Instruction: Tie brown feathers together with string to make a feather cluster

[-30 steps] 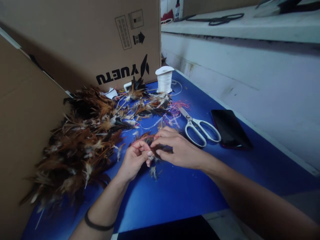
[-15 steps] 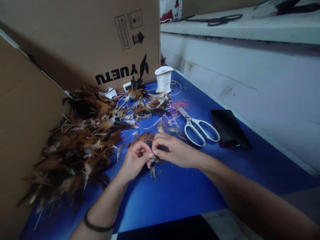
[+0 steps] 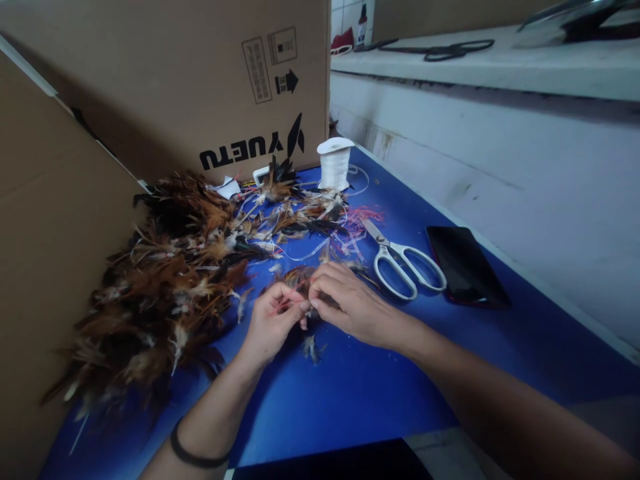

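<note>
My left hand [image 3: 274,325] is closed in a pinch, with a red thread [image 3: 284,307] running across its fingers. Right beside it, my right hand [image 3: 353,305] also pinches, its fingertips meeting those of the left; what lies between them is too small to make out. Brown feathers [image 3: 295,276] show just behind both hands, partly covered by the fingers. On the blue table [image 3: 360,393], a small grey feather [image 3: 313,349] lies below the fingertips. White-handled scissors [image 3: 395,263] rest open beyond my right hand, near a tangle of pink thread [image 3: 367,215].
A large heap of brown and black feathers [image 3: 165,287] covers the table's left side, against cardboard boxes [image 3: 165,87]. A white ribbon spool [image 3: 335,167] stands at the back. A black phone [image 3: 465,267] lies at right, below a ledge holding dark scissors [image 3: 457,50].
The view has shifted slightly, so everything sits a little lower and further right. My hands keep pinching together, with only slight finger movement; the small grey feather now shows apart from them.
</note>
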`<state>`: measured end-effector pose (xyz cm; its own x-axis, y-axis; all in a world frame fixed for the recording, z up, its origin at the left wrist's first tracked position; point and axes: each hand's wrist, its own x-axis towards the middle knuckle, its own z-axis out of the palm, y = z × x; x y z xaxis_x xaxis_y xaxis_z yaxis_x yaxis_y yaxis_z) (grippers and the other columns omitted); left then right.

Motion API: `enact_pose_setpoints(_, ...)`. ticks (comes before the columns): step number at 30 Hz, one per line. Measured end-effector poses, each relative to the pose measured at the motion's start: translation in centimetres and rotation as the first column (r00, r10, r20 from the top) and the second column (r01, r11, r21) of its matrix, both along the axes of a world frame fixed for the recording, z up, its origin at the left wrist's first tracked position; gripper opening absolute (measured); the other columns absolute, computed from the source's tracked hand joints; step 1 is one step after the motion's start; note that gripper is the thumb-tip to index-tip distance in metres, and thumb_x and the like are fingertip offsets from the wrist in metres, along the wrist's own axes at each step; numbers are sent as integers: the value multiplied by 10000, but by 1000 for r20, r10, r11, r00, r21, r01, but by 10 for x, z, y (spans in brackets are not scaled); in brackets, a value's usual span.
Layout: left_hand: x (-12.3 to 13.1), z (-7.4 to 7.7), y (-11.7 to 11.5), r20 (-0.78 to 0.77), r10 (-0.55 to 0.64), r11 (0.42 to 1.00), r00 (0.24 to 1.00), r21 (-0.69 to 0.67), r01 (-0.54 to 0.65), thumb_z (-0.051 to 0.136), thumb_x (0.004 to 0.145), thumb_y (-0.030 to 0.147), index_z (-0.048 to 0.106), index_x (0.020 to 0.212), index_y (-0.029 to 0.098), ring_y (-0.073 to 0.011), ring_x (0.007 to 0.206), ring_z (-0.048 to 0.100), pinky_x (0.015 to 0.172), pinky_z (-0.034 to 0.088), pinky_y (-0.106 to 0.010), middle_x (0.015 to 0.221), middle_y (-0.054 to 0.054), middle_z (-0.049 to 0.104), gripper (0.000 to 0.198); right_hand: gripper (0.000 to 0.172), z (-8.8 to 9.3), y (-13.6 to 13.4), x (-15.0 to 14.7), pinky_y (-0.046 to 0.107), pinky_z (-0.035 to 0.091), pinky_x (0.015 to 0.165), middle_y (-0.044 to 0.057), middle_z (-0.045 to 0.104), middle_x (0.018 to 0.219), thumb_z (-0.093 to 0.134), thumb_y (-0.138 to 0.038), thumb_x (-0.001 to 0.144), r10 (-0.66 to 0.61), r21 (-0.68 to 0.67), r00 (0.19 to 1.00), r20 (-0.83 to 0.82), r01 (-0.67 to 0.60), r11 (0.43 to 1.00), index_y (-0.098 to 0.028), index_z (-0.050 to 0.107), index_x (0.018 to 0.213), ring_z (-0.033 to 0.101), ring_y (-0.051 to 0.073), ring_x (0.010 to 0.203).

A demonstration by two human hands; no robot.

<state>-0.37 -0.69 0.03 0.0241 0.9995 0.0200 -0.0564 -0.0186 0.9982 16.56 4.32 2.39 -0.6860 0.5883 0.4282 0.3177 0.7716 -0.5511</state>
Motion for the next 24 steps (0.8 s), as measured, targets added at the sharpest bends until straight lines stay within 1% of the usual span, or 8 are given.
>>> enact_pose_setpoints(2,0,-1,0,35,10,1000,999,-11,-10,672,757,245,540,723,136,-79,501,535,546,430,-212,559,16,590,175,121,-1,-1,-1,311,352,770,30,536,805,466,-136,865,-23,92,999,31,21,996,-166,513,757,464,157,824)
enact_pose_setpoints(4,0,-2,0,74,23,999,997,-35,-20,677,752,241,542,725,135,-79,504,538,554,436,-215,562,14,597,173,147,-2,-1,-2,326,348,768,46,551,806,446,-147,878,-46,200,997,60,33,979,-155,528,756,468,170,829)
enact_pose_setpoints(7,2,-1,0,136,40,995,990,-91,-28,692,732,236,543,713,133,-80,504,545,557,440,-215,567,9,607,182,187,-4,-1,-3,342,347,767,65,566,805,424,-151,889,-70,357,994,81,37,933,-140,551,752,471,179,822)
enact_pose_setpoints(9,3,0,1,168,55,991,984,-131,-33,704,715,228,543,698,133,-79,496,549,552,439,-210,556,9,609,188,194,-5,0,-3,350,347,773,66,567,799,430,-161,889,-76,430,993,90,30,902,-137,558,745,465,182,816)
enact_pose_setpoints(15,1,0,0,187,68,979,980,-200,-30,723,677,190,554,666,131,-81,473,555,546,436,-203,517,6,615,180,216,-7,0,-1,361,348,782,63,561,808,427,-202,905,-80,530,986,144,-9,848,-141,571,755,443,192,817)
enact_pose_setpoints(20,-1,-1,1,215,64,974,975,-228,-14,739,667,214,562,684,135,-88,472,561,566,447,-219,511,4,619,195,231,-8,-1,-1,385,335,808,52,546,775,413,-166,909,-80,601,978,192,-52,798,-152,570,739,426,190,795)
enact_pose_setpoints(24,-1,-2,1,246,52,969,968,-246,10,756,652,238,561,683,130,-92,475,564,574,455,-231,515,0,621,225,223,-8,-2,-1,399,330,803,56,542,779,418,-170,908,-75,623,974,216,-78,778,-151,587,764,416,194,789)
